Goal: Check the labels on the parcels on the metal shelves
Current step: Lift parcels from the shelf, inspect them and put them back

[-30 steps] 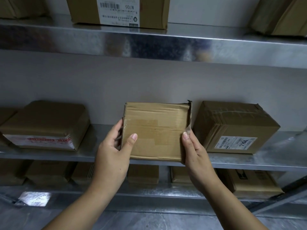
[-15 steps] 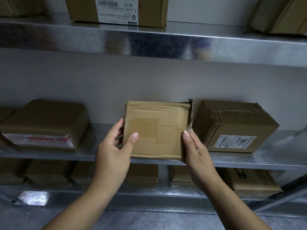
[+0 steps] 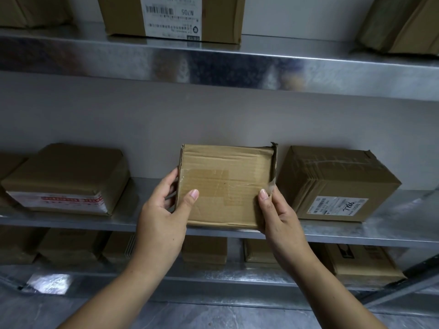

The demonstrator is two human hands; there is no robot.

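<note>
Cardboard parcel [image 3: 225, 184] at frame centre is gripped at both side edges by left hand [image 3: 164, 214] and right hand [image 3: 278, 214], tilted up; facing side unlabelled, so probably being turned.

A white label [image 3: 171, 20] on the upper box [image 3: 221, 17], standing on the upper shelf [image 3: 213, 65] above the centre parcel [image 3: 225, 184], reads "N705" upside down beside a barcode; its finer print is too small to read. Right of the centre parcel, the right-hand box [image 3: 332, 172] carries a barcoded sticker [image 3: 337, 205] with black handwriting that cannot be made out. Left of it, the left-hand parcel [image 3: 66, 169] shows a red printed band [image 3: 71, 199], illegible.
</note>
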